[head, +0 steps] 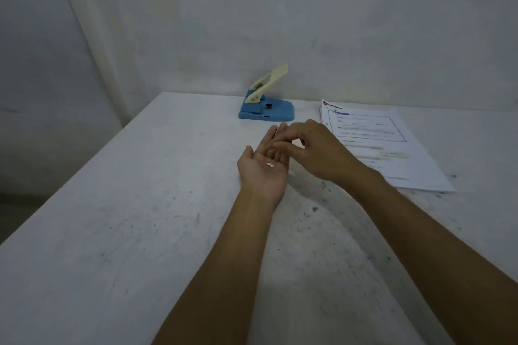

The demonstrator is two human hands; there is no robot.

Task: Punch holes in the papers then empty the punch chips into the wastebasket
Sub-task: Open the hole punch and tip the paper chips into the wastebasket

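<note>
Above the scuffed white table (140, 232), I cupped my left hand (263, 168) open to hold tiny white paper chips (270, 164); my right hand (316, 148) pinched near its fingers. Blue hole punch (266, 109) and printed papers (375, 145) lay beyond; no wastebasket showed.

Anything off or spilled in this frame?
Yes: punch chips sit in the open left hand, not in a wastebasket; none is in view. The right hand pinches above the left fingers. Table looks smudged.
</note>
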